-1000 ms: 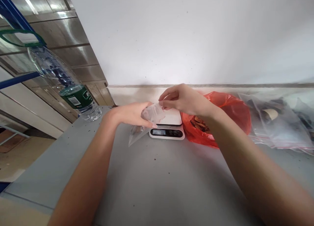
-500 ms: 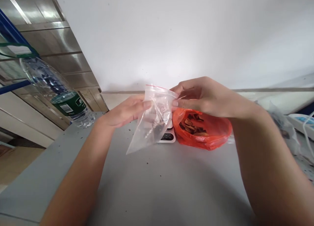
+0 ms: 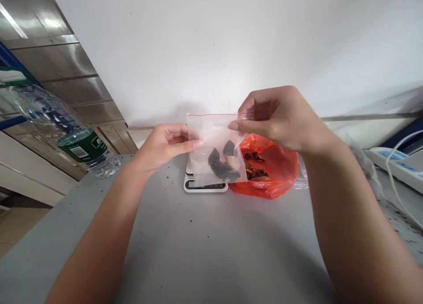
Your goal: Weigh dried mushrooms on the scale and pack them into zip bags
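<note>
Between my hands hangs a clear zip-lock bag (image 3: 208,132) with a red line along its top edge. Several dark and tan dried pieces (image 3: 223,166) lie in its lower right part. My left hand (image 3: 168,143) pinches the bag's left side between thumb and fingers. My right hand (image 3: 276,116) is closed on its upper right corner. Behind and below the bag stands a white digital scale (image 3: 205,189), partly covered by it; its display cannot be read. An open red plastic bag (image 3: 277,167) holding brown dried pieces (image 3: 256,172) sits just right of the scale.
A large water bottle (image 3: 84,145) with a green label and handle stands at the table's left edge. A white wall (image 3: 211,53) rises behind the grey table (image 3: 198,260). At right are a white device (image 3: 401,163) with a cable and a clear plastic bag (image 3: 363,163).
The zip-lock bag has gone from tilted and crumpled to spread flat and upright, so the pieces inside show clearly. My right hand has risen slightly. The view has shifted a little to the right.
</note>
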A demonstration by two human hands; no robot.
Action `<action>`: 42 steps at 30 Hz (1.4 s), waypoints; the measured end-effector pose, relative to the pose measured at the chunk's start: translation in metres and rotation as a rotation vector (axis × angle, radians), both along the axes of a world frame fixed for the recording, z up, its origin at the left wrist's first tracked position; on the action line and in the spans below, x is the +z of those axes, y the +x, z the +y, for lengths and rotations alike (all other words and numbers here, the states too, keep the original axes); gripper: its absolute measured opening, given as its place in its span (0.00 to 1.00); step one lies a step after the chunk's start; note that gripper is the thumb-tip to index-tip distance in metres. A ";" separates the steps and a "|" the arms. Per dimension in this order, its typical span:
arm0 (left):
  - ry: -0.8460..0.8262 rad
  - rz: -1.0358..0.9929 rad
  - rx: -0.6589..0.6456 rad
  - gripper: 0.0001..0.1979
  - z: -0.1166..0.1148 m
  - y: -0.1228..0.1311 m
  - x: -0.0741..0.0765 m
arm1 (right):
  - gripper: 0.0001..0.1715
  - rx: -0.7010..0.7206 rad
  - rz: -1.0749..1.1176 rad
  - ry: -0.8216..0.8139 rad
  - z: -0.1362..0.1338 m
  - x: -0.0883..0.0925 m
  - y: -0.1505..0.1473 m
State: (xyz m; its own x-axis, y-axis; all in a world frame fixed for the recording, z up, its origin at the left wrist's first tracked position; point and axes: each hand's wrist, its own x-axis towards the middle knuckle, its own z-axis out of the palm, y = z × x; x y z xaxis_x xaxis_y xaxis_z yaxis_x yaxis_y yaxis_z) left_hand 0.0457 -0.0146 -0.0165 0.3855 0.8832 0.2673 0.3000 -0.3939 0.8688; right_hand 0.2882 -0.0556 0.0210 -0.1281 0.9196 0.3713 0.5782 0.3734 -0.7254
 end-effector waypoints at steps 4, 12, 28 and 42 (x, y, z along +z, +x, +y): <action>0.095 -0.019 0.027 0.16 -0.005 0.002 0.003 | 0.09 0.086 0.014 -0.055 0.001 -0.001 0.004; 0.194 -0.004 0.127 0.09 -0.007 0.000 0.009 | 0.15 0.226 -0.083 -0.120 0.016 -0.006 0.024; 0.375 0.007 0.115 0.06 -0.010 0.000 0.008 | 0.12 0.428 -0.047 -0.100 0.025 -0.022 0.016; 0.416 0.106 0.161 0.08 -0.010 0.003 0.007 | 0.07 0.485 0.012 -0.072 0.025 -0.026 0.007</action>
State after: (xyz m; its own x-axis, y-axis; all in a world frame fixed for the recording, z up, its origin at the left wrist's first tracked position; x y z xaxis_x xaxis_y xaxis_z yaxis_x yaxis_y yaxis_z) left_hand 0.0491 -0.0248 -0.0092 0.2969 0.7601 0.5780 0.4646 -0.6439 0.6080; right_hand 0.2956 -0.0303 -0.0046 -0.5442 0.7785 0.3128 0.3416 0.5462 -0.7649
